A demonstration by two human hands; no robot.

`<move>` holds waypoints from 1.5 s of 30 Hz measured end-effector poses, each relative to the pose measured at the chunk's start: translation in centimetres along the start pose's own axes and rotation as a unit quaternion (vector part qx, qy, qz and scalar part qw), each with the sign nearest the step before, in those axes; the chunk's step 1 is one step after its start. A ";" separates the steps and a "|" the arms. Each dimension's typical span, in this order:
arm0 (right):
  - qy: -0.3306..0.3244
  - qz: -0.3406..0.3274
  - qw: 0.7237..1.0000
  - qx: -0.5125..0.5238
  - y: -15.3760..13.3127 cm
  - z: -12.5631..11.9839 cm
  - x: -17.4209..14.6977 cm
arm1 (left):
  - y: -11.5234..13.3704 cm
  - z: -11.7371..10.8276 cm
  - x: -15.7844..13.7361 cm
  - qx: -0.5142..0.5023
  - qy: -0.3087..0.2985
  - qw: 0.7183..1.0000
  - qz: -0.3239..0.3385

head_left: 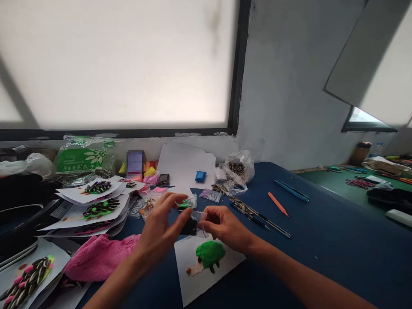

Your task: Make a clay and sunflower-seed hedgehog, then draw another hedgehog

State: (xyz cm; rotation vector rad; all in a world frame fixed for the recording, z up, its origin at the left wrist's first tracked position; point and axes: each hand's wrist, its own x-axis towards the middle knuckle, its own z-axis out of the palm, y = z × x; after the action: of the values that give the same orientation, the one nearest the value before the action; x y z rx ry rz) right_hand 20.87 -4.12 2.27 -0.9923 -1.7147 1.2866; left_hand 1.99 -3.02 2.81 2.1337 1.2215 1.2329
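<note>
My right hand (222,223) pinches a small clear plastic packet of black clay (189,227), the fingertips on its clear wrapper. My left hand (167,219) is beside it, thumb and fingers apart, the thumb close to the black clay; whether it touches cannot be told. Just below both hands lies a white sheet of paper (193,294) with a hedgehog-like clay figure. Its body is green clay (210,253), with a pale pointed snout (195,269), dark legs and a small brown nose tip.
Stacked papers with sunflower-seed animals (96,210) and a pink cloth (99,259) lie left. A blue clay packet (201,176) sits behind on white sheets. A bag of seeds (238,169), tweezers (273,223), an orange pen (278,204) and a blue pen-like tool (291,190) are right.
</note>
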 end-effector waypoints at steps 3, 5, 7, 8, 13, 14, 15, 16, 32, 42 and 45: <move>-0.007 0.007 1.000 -0.002 -0.3 -0.2 -0.1 | -0.6 -0.5 0.5 -0.118 -0.176 0.973 -0.092; 0.000 0.010 1.000 -0.004 -0.3 -0.3 -0.1 | -0.9 -0.3 0.6 -0.192 -0.253 0.941 -0.116; -0.003 0.017 1.000 -0.003 -0.2 -0.4 -0.2 | -0.9 0.0 0.5 -0.243 -0.264 0.921 -0.149; -0.009 0.021 1.000 -0.001 -0.1 -0.4 -0.2 | -0.9 0.1 0.5 -0.260 -0.258 0.916 -0.164; -0.008 0.045 0.999 -0.027 0.7 0.2 -0.3 | -0.6 0.6 0.1 -0.282 -0.263 0.895 -0.221; 0.002 0.046 0.998 -0.040 0.8 0.3 -0.3 | -0.5 0.6 0.1 -0.287 -0.264 0.892 -0.230; 0.014 0.045 0.998 -0.050 0.8 0.4 -0.3 | -0.5 0.6 0.1 -0.294 -0.260 0.889 -0.236; 0.026 0.042 0.997 -0.056 0.8 0.5 -0.3 | -0.4 0.6 0.1 -0.304 -0.250 0.887 -0.240; 0.001 0.083 0.997 -0.007 -0.8 -1.0 0.1 | -2.6 -0.9 1.1 -0.179 -0.108 0.955 -0.210; 0.055 0.057 0.887 -0.454 0.1 -1.9 0.0 | -4.5 -1.8 0.8 0.388 -0.143 0.909 -0.056; 0.043 0.075 0.871 -0.483 0.0 -1.7 -0.2 | -3.2 -1.3 0.7 0.386 -0.097 0.917 0.011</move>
State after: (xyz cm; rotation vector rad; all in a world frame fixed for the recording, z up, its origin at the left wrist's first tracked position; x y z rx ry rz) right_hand 22.47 -3.67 2.55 -1.7206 -2.2706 0.3663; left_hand -0.50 -0.84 1.66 2.7143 1.7923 0.5420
